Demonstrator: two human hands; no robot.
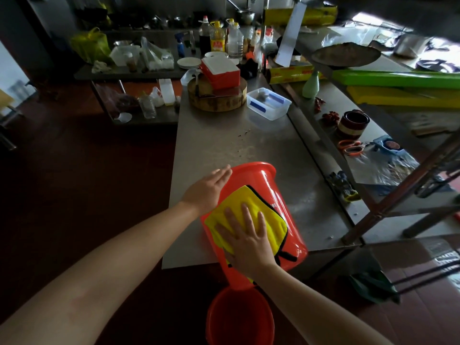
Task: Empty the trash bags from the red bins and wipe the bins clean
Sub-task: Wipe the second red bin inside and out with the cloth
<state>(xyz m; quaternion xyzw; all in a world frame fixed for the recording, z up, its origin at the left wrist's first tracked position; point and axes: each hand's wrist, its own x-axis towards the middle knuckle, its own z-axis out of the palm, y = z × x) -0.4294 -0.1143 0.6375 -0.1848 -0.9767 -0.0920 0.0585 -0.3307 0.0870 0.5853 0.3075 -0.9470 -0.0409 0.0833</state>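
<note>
A red bin lies on its side at the near edge of the steel table, its rim pointing away from me. My left hand rests flat against the bin's left side near the rim, fingers straight. My right hand presses a yellow cloth with black trim flat onto the bin's upper wall, fingers spread. A second red bin stands upright on the floor just below the table edge, under my right forearm. No trash bag shows in either bin.
A clear plastic box and a round wooden chopping block with a red container on it sit at the table's far end. A lower shelf on the right holds scissors and a cup. Bottles crowd the back counter. Dark floor lies to the left.
</note>
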